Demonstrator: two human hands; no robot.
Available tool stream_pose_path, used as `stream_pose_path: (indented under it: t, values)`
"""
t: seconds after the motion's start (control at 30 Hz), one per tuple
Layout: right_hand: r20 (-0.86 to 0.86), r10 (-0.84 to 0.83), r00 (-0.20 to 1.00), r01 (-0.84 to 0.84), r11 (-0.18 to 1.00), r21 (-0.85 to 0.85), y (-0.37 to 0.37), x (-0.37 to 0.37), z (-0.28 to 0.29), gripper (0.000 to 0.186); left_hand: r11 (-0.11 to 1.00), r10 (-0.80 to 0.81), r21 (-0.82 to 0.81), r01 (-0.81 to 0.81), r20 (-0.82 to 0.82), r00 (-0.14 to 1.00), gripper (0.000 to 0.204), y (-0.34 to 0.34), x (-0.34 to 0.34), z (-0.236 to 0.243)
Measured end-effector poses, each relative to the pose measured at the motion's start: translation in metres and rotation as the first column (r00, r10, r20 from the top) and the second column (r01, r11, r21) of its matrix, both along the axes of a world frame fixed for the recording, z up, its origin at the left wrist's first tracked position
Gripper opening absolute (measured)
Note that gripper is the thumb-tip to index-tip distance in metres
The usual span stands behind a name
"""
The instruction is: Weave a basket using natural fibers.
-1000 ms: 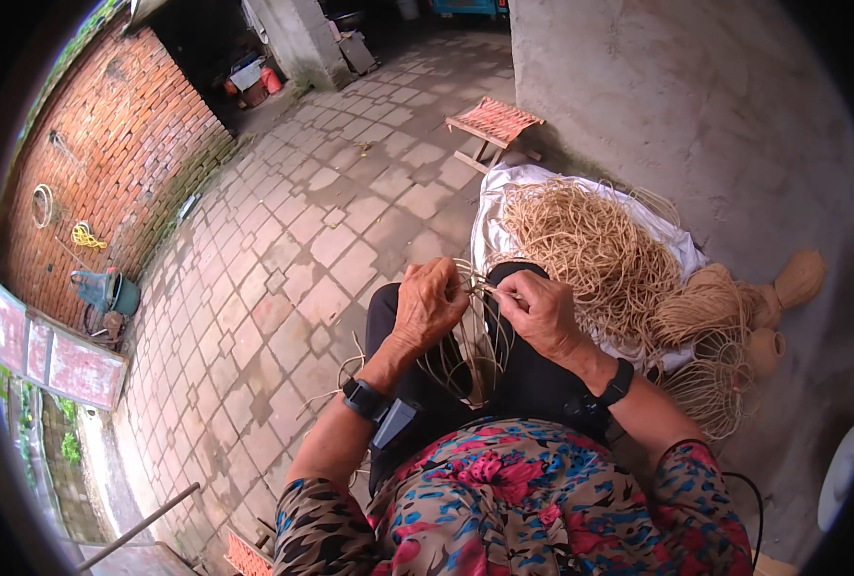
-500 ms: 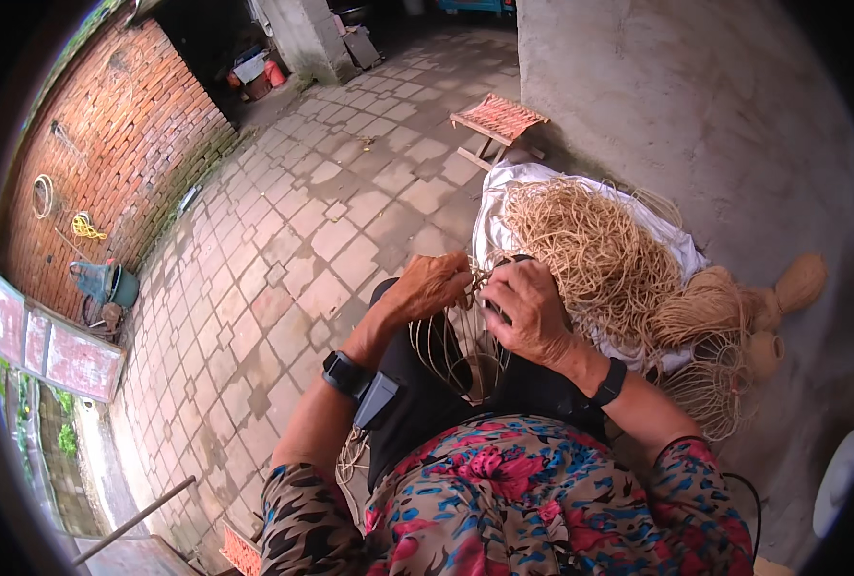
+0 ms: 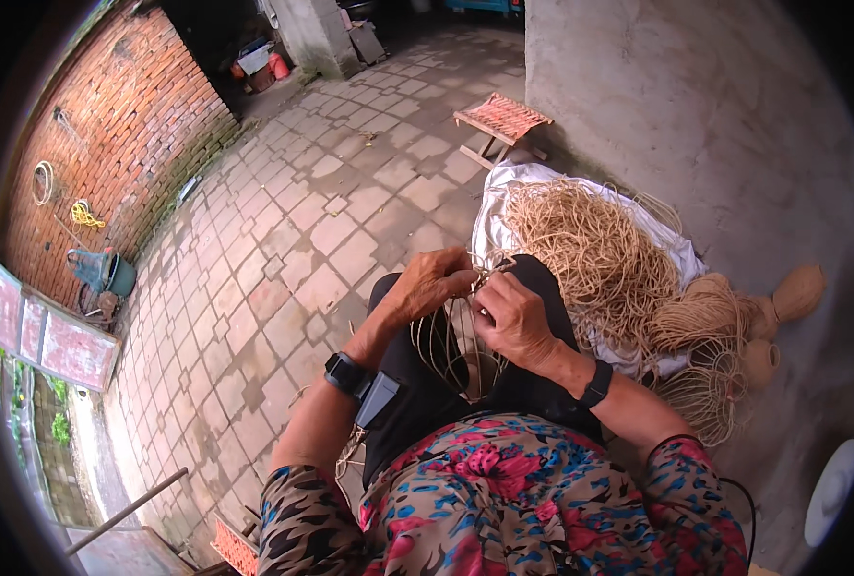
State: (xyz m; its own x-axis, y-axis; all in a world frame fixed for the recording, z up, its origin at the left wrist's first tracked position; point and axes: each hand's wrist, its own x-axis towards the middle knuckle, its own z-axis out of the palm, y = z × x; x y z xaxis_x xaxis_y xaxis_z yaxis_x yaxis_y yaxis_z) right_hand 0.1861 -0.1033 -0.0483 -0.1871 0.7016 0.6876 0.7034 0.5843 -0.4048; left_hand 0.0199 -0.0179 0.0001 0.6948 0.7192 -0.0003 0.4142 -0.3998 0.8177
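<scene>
Over my lap, thin tan cords hang in a loose cage-like weave [image 3: 434, 348] between my dark-trousered knees. My left hand [image 3: 437, 283] pinches the cords at the top of this weave, thumb against fingers. Close beside it, my right hand [image 3: 515, 317] has its fingers curled in on the same cords. The fingertips of both hands nearly meet where the strands cross, and the exact crossing is partly hidden by them. Loose cord ends stick up just beyond the fingers.
To the right, a big heap of tan cord [image 3: 585, 245] lies on a white sheet [image 3: 494, 206]. Beside it are a cord bundle [image 3: 700, 312], a gourd-shaped vessel [image 3: 797, 292] and an open cord netting [image 3: 705, 398]. A folding stool [image 3: 504, 117] stands ahead by the concrete wall [image 3: 696, 106].
My right hand has shifted slightly left and down, and its fingers are curled in more tightly. My left hand stays almost in place on the cords.
</scene>
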Motion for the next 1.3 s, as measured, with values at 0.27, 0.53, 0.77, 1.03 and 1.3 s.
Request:
stream_pose_path:
  t: [0.27,0.53,0.77,1.03,1.3]
  values:
    - [-0.329,-0.019,0.944,-0.063,0.969,-0.238,0.007,-0.006,0.002,0.017,0.992,0.105,0.05,-0.114,0.141,0.984,0.019,-0.007,0.005,-0.012]
    - [-0.677,0.047,0.734,-0.58,0.562,-0.59,-0.019,0.019,0.036,0.011,0.98,-0.098,0.189,0.063,0.185,0.978,0.015,-0.013,-0.011,-0.013]
    - [-0.242,0.322,0.915,-0.4,0.651,-0.645,-0.081,0.061,0.138,0.017,0.915,-0.189,0.383,0.13,0.121,0.974,0.014,-0.012,-0.015,-0.025]
    - [-0.351,0.212,0.912,-0.381,0.756,-0.533,-0.108,0.084,0.156,0.014,0.915,-0.135,0.399,0.063,0.156,0.978,0.011,-0.016,-0.011,-0.026]
    - [-0.728,0.206,0.654,-0.451,0.879,-0.156,-0.116,0.125,0.151,0.01,0.947,0.005,0.316,-0.062,0.177,0.984,0.01,-0.025,-0.01,-0.051]
